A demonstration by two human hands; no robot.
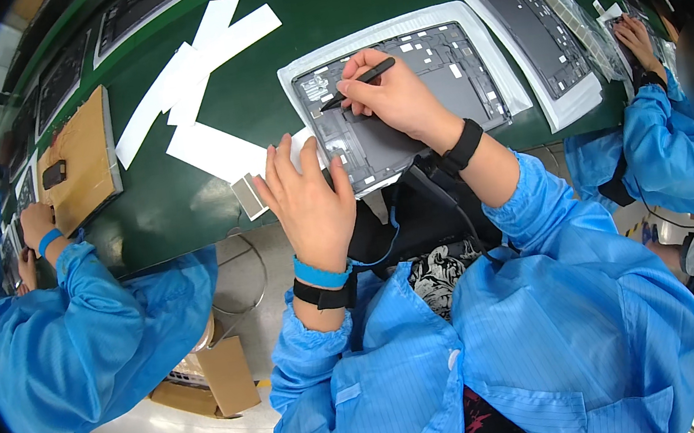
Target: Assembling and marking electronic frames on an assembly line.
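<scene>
A dark grey electronics housing panel (444,85), dotted with small white stickers, lies in a white foam tray (514,89) on the bench before me. My right hand (393,96) is closed round a slim black pen-like tool (372,72). Its pointed tip slants down to the panel's left part, by a small light patch. At the panel's lower left corner, my left hand (307,200) lies with fingers spread, holding nothing. Its fingers cover part of the tray's edge and some white paper. Beside its thumb is a small grey card with a white border (250,197).
White paper strips (216,150) lie scattered across the green bench (153,211). To the right stands another panel in foam (529,35). A brown board (81,159) with a small black block (54,174) is at left. Co-workers in blue sit on both sides (91,338).
</scene>
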